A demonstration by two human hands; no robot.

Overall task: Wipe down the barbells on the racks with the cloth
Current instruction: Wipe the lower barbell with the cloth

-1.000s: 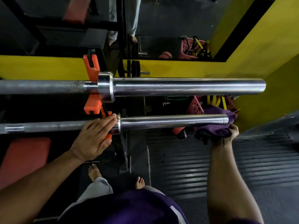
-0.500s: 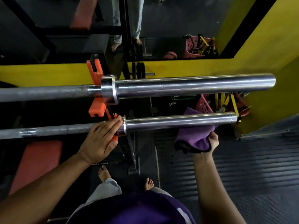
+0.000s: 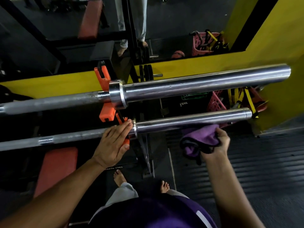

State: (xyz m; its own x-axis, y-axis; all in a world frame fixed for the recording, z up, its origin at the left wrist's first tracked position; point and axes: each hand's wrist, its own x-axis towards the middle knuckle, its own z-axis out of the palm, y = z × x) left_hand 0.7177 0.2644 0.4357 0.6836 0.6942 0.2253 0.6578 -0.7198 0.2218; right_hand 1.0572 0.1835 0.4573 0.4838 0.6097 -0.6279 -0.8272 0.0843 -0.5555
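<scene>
Two chrome barbells lie across orange rack hooks (image 3: 107, 112). The upper barbell (image 3: 197, 86) has a thick sleeve running right. The lower barbell (image 3: 189, 120) sits nearer to me. My left hand (image 3: 113, 142) rests flat with straight fingers on the lower bar's shaft, fingertips at its collar. My right hand (image 3: 218, 145) grips a purple cloth (image 3: 200, 139) with a dark edge, bunched under the lower sleeve near its middle and touching its underside.
A yellow wall (image 3: 271, 38) with a mirror stands behind the rack. Pink baskets (image 3: 215, 101) with yellow straps sit by the sleeve ends. A red bench pad (image 3: 56, 168) lies lower left. My bare feet (image 3: 120, 176) stand on dark ribbed floor mats.
My right hand has slid the cloth leftward along the lower sleeve, from its end toward its middle. My left hand has stayed on the bar by the collar.
</scene>
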